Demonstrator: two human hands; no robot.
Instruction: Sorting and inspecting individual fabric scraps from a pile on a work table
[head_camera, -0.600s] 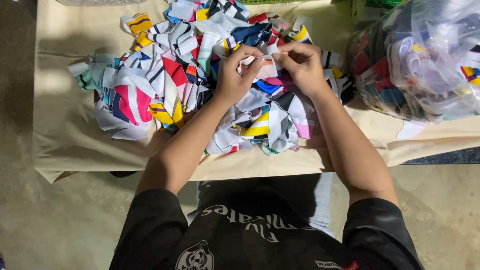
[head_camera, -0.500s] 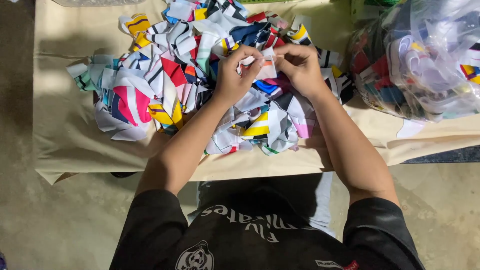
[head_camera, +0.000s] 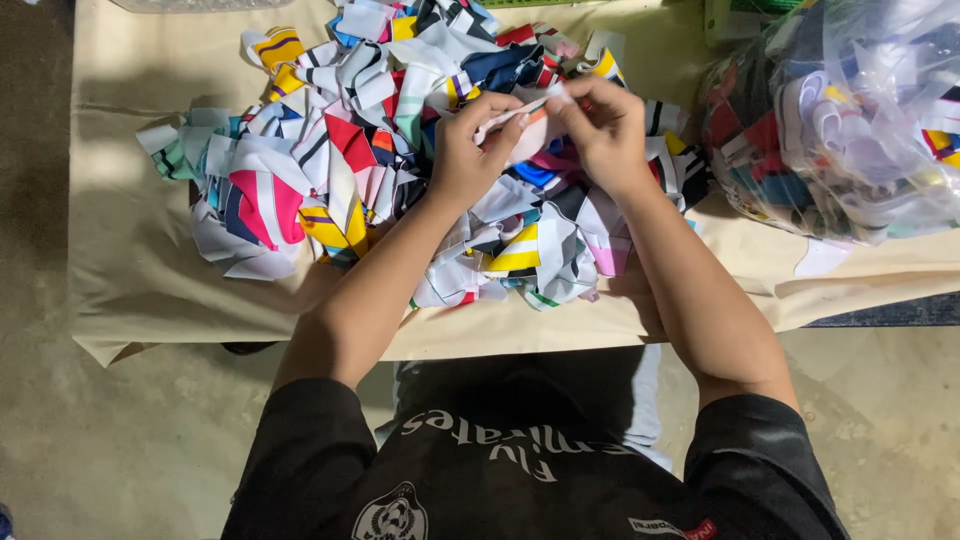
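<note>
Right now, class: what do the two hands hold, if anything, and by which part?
Both hold one small pale fabric piece: the left hand pinches its left end, the right hand its right end, above the scrap pile.

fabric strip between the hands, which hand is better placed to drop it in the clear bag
Right, probably. Both the left hand and right hand pinch the strip, but the bag sits on the right hand's side; the left would have to cross over.

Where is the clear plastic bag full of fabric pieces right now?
In the head view the clear plastic bag sits at the upper right on the beige cloth, beside the loose fabric pile and right of the right hand.
</note>
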